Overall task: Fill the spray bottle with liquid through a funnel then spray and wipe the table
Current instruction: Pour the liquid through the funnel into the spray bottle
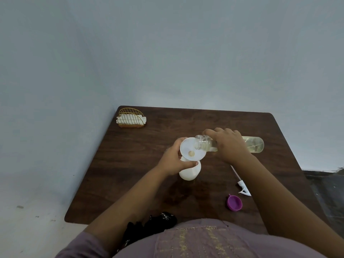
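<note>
Filling step: left hand (174, 161) wrapped round funnel (192, 151) on white spray bottle (189, 172) mid-bench, right hand (230, 144) gripping tipped clear bottle (255, 145) over it; next likely needs more tilt, steady funnel.

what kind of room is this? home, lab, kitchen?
Probably a plain room at home, not a lab or fitted kitchen: a small dark wooden table pushed into a bare painted wall corner, with a gold wire napkin holder on it. No counters or equipment show.
</note>
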Available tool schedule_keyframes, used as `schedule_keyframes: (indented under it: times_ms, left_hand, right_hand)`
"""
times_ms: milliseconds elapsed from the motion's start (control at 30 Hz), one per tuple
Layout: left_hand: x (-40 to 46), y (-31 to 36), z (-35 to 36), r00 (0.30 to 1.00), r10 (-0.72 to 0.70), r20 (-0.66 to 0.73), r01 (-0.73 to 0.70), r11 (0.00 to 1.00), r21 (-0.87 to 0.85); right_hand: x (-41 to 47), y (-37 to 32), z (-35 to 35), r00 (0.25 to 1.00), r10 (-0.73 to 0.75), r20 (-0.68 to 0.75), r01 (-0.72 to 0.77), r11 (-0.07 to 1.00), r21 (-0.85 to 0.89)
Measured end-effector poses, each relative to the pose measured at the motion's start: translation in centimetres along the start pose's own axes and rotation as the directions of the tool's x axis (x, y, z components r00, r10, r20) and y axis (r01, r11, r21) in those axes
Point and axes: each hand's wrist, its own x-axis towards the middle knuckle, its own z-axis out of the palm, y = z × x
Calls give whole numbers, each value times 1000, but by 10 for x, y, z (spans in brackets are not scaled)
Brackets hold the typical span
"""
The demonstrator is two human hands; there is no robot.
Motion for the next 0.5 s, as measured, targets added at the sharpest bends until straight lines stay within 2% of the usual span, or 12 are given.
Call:
schedule_keyframes:
  times_ms: [500]
  left_hand:
    - [0,0,1,1000,-11,-4,11,1000,9]
  right_hand:
    - [-1,2,-1,1000,-9,-7,9,1000,-11]
